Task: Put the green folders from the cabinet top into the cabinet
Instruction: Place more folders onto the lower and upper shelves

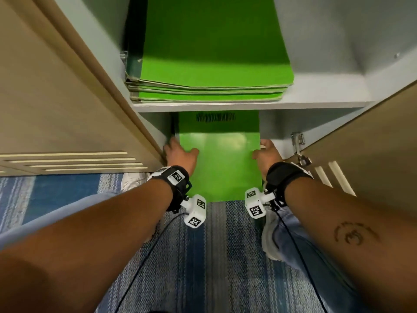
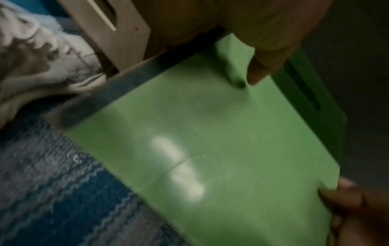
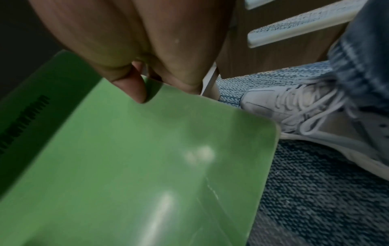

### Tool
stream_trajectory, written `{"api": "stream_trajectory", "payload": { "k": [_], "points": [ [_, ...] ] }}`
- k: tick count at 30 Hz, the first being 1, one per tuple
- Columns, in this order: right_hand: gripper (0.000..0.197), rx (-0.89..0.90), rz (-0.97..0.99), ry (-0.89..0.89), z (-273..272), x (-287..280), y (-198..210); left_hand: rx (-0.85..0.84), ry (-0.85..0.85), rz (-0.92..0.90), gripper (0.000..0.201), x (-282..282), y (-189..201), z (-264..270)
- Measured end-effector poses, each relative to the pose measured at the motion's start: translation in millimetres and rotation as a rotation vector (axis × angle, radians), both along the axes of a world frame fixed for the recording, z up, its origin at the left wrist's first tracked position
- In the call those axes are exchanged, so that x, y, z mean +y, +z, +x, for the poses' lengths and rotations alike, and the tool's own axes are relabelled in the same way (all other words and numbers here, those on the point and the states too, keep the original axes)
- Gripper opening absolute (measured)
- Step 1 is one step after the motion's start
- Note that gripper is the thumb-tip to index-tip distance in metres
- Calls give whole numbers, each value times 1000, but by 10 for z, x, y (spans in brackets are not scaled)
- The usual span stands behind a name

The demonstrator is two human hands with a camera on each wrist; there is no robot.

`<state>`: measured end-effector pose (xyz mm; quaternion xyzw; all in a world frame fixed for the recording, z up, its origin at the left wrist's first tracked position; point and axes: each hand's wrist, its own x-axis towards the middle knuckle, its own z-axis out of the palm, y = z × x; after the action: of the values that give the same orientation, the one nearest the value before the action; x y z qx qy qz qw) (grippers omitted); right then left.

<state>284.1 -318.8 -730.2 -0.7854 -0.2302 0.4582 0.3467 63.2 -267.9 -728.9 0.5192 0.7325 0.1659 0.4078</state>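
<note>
A green folder lies level, half inside the lower cabinet compartment, its near end sticking out over the carpet. My left hand grips its left edge, thumb on top. My right hand grips the right edge the same way. In the left wrist view the folder is blurred, my thumb pressing its top. In the right wrist view my thumb pinches the folder near its rounded corner. A stack of several green folders lies on the shelf above.
Both wooden cabinet doors, left and right, stand open on either side. A metal hinge is fixed by the right door. My white shoes stand on blue striped carpet close to the cabinet front.
</note>
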Motion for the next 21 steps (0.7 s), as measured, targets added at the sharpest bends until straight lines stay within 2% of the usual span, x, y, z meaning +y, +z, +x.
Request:
{"api": "stream_trajectory", "payload": {
  "k": [2, 4, 7, 10, 12, 14, 17, 21],
  "points": [
    [42, -21, 5, -6, 35, 139, -83, 141, -192, 43, 113, 3, -55, -19],
    [41, -60, -19, 6, 66, 312, -148, 311, -426, 92, 132, -19, -95, -42],
    [39, -137, -137, 103, 101, 537, -218, 574, -841, 119, 138, -37, -181, -48],
    [41, -170, -178, 200, 71, 719, -258, 673, -1116, 102, 126, 2, -303, -43],
    [44, -164, -73, 163, 45, 840, -341, 668, -1178, 71, 112, 41, -361, -30],
    [51, -170, -24, 142, 28, 952, -390, 643, -1170, 33, 101, 82, -421, -16],
    [57, -169, -86, 219, 23, 1052, -426, 603, -1123, 9, 98, 152, -495, -2],
    [62, -195, -146, 279, 12, 1099, -501, 635, -1131, -22, 96, 262, -570, -26]
  ]
}}
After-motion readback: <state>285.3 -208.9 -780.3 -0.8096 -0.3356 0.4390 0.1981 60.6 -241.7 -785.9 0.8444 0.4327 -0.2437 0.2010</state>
